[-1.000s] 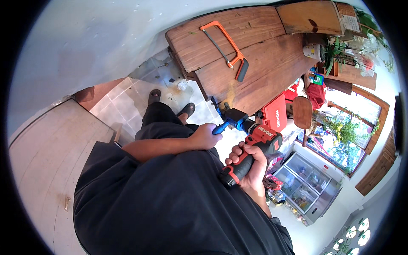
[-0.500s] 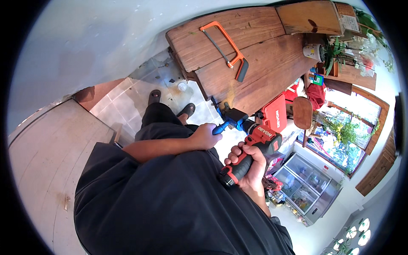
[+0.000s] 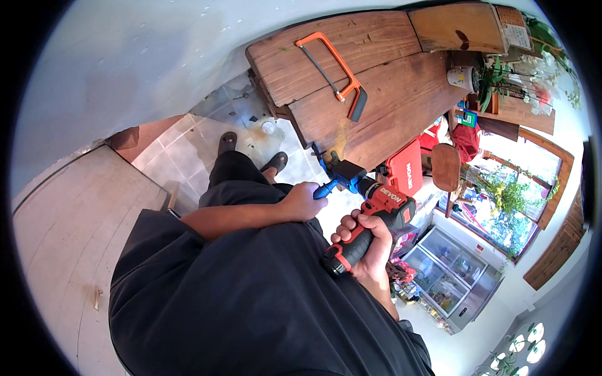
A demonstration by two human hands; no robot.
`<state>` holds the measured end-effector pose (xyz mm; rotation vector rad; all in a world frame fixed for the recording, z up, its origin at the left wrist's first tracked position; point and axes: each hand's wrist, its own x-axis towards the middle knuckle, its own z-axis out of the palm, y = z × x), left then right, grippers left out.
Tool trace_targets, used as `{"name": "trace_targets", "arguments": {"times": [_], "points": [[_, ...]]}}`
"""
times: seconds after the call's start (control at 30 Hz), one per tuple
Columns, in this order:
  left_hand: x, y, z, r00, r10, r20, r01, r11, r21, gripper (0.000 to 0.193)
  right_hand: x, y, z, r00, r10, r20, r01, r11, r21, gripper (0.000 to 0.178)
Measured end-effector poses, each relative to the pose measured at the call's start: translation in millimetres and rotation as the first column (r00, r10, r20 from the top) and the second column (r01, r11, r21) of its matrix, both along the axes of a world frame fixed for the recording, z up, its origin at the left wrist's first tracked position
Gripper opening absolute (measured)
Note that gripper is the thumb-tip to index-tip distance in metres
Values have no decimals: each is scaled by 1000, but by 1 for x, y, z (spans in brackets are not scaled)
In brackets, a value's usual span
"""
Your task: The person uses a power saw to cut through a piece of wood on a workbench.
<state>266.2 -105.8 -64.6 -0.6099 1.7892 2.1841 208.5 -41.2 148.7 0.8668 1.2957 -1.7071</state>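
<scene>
Left hand, head view: the left hand (image 3: 304,202) is curled closed around a blue side handle (image 3: 324,189); the thumb's exact place is unclear to me.
Right hand, head view: the right hand (image 3: 371,243) is wrapped around the grip of a red-and-black cordless drill (image 3: 390,200); I cannot tell whether a finger presses the trigger.
Steadying the tool: in my judgement, the side handle needs a firm brace so that the black-and-blue attachment (image 3: 348,173) does not twist under power. I would hold drill and attachment in one line, press evenly, and leave the left fingers clear of the working end, which I cannot make out.
Drill's place: in front of the dark shirt (image 3: 251,282), its nose meeting the attachment.
Drill's look: red upper shell with pale lettering, black grip, red trim near the base.
Attachment's look: boxy dark body with bright blue parts, at the near edge of the wooden table (image 3: 401,88); I cannot confirm contact.
Tabletop: a yellowish patch (image 3: 341,135) marks the wood near the attachment; an orange-framed hacksaw (image 3: 343,64) lies farther in.
Beyond the drill: a red case (image 3: 404,164), beside the table.
</scene>
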Motion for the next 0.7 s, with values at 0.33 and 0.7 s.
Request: {"name": "trace_targets", "arguments": {"times": [0.33, 0.7], "points": [[0, 1, -2, 1000, 7, -2, -7, 1000, -3, 30, 3, 3, 0, 1000, -4, 3, 4, 1000, -24, 17], [0, 2, -7, 999, -30, -20, 29, 997, -67, 30, 3, -1, 4, 999, -32, -21, 33, 999, 38, 19]]}}
